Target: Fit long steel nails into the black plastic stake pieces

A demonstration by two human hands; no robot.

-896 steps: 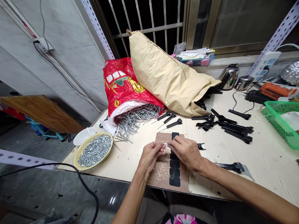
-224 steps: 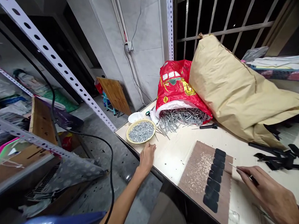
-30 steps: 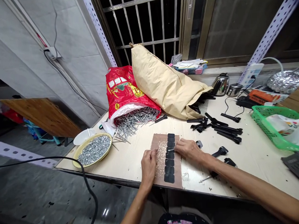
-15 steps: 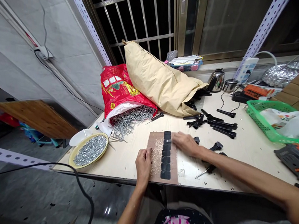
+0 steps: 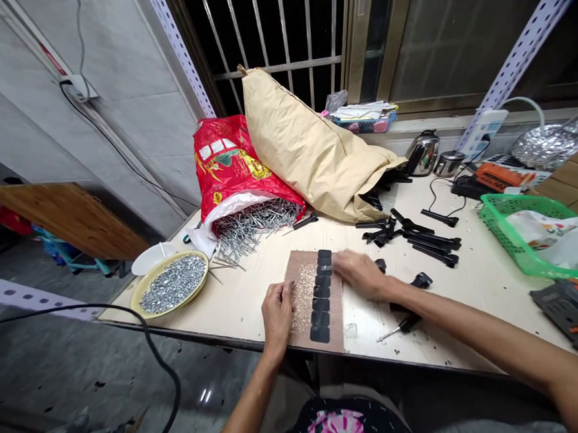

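A brown board (image 5: 302, 340) lies near the table's front edge, carrying a column of square black pads (image 5: 319, 318) and a scatter of pale specks. At the board's left edge rests my left hand (image 5: 277, 314), its fingers curled together; a tiny dark spot shows at the fingertips, too small to name. My right hand (image 5: 360, 274) is over the board's upper right edge, fingertips beside the upper pads and smeared by motion. Just right of it lie black handle-like parts (image 5: 421, 280) and a screwdriver-like tool (image 5: 396, 332) with a metal shaft.
A yellow bowl of small metal pieces (image 5: 174, 286) stands left. Behind are a red bag (image 5: 232, 158) spilling nails and a tan paper sack (image 5: 309, 144) with black parts at its mouth. Several black parts (image 5: 430, 244) lie right of centre, near a green basket (image 5: 513, 243).
The camera view has shifted slightly. My right hand stays beside the upper pads, blurred in small motion. My left hand keeps its place at the board's left edge.
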